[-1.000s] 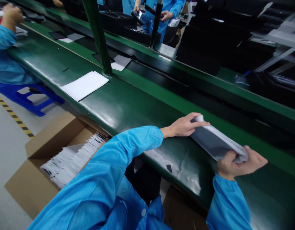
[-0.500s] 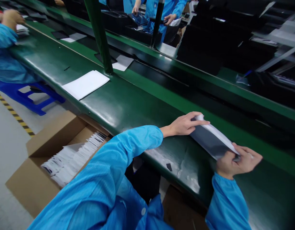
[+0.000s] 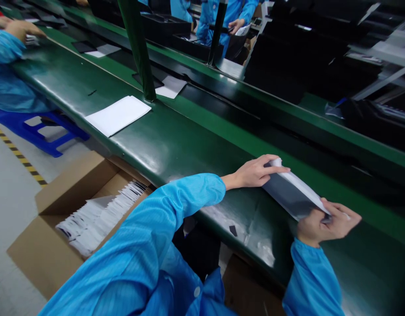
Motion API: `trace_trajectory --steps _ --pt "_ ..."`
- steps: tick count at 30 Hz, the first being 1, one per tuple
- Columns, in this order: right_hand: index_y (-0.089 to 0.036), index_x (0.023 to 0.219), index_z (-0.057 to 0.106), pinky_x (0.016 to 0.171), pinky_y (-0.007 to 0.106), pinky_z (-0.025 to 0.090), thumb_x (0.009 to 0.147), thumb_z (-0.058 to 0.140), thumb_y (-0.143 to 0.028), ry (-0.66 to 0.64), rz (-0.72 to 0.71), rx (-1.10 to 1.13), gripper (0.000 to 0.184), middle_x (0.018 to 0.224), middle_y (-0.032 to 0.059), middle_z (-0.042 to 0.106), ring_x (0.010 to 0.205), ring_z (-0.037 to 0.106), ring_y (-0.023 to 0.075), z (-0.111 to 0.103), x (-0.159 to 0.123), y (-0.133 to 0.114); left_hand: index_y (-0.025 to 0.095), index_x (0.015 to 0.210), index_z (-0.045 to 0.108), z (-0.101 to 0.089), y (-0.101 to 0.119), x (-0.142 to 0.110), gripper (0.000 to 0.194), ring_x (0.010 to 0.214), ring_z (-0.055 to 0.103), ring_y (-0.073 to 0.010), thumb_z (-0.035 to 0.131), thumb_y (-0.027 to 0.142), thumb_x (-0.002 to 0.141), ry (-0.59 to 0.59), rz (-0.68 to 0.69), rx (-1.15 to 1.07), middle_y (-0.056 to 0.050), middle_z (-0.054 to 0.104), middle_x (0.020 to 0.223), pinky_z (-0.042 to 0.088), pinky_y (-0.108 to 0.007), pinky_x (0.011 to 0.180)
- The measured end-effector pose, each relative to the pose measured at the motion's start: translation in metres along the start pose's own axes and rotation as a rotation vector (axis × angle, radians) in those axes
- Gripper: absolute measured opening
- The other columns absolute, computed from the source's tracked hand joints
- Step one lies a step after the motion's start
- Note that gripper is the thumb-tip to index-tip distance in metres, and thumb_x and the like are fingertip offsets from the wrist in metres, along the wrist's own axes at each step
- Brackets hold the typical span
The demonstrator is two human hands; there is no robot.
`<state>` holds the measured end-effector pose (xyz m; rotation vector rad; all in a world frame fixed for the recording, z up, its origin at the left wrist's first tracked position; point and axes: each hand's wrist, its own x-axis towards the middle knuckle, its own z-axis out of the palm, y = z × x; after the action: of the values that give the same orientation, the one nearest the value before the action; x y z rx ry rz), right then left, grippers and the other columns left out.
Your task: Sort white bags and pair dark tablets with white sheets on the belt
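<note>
Over the desk (image 3: 189,145), toward the right, a stack (image 3: 284,193) that looks like thin sheets stands tilted between two hands, grey face toward the person, white edge uppermost; the left hand (image 3: 255,172) has its fingers clamped on the left end, one lying along the top; the right hand (image 3: 330,221) has its fingers clamped on the right end; gripping both ends probably stops the sheets sliding or fanning apart; whether the lower edge touches the desk I cannot tell; farther left a white pile (image 3: 118,116) lies flat near the post (image 3: 136,52), likely out of the arms' way; below, an open box (image 3: 41,259) holds papers (image 3: 103,217) on edge, perhaps so that their tops stay reachable.
</note>
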<state>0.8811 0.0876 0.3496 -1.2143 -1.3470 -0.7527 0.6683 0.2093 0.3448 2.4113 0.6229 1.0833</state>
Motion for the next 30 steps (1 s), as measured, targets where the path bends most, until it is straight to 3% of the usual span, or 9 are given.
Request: trace_trajectory --steps 6,13,23,27,30 --pt "-0.024 0.078 0.064 0.072 0.048 0.053 0.075 0.053 -0.028 -0.035 0.162 -0.075 0.012 0.076 0.0064 0.054 0.081 0.063 0.0296 0.001 -0.004 0.005 0.028 0.154 0.054 0.003 -0.001 -0.003 0.069 0.149 0.048 -0.0286 0.046 0.004 0.09 -0.029 -0.01 0.026 -0.011 0.045 0.159 0.054 -0.042 0.117" --pt "-0.025 0.093 0.072 0.066 0.045 0.053 0.085 0.054 -0.019 -0.006 -0.075 -0.031 0.02 0.081 0.0081 0.063 0.078 0.065 0.0305 0.0 -0.003 0.009 0.024 0.151 0.051 0.006 -0.003 -0.004 0.065 0.15 0.046 -0.0299 0.048 0.003 0.09 -0.018 0.015 0.039 -0.014 0.041 0.161 0.054 -0.043 0.116" --pt "-0.026 0.103 0.074 0.064 0.043 0.05 0.085 0.057 -0.013 -0.003 -0.144 0.004 0.029 0.082 0.0084 0.066 0.077 0.066 0.0303 -0.002 -0.001 0.007 0.03 0.153 0.049 0.01 -0.008 -0.006 0.066 0.141 0.055 -0.0273 0.048 0.007 0.091 0.018 -0.017 -0.061 -0.01 0.046 0.157 0.057 -0.04 0.109" --pt "-0.024 0.094 0.074 0.064 0.041 0.048 0.085 0.06 -0.018 0.022 -0.074 0.026 0.018 0.08 0.0079 0.066 0.076 0.065 0.0292 -0.002 -0.002 0.004 0.029 0.155 0.047 0.005 -0.003 -0.006 0.058 0.137 0.058 -0.0252 0.047 0.017 0.098 0.05 -0.083 -0.199 -0.009 0.053 0.153 0.055 -0.039 0.11" --pt "-0.022 0.083 0.071 0.068 0.041 0.047 0.079 0.065 -0.026 -0.001 0.151 0.086 0.009 0.077 0.0065 0.065 0.075 0.063 0.0273 -0.003 -0.001 -0.004 0.026 0.151 0.052 0.002 0.0 -0.007 0.05 0.135 0.059 -0.0248 0.049 0.025 0.101 0.131 -0.144 -0.315 -0.009 0.06 0.147 0.051 -0.039 0.114"
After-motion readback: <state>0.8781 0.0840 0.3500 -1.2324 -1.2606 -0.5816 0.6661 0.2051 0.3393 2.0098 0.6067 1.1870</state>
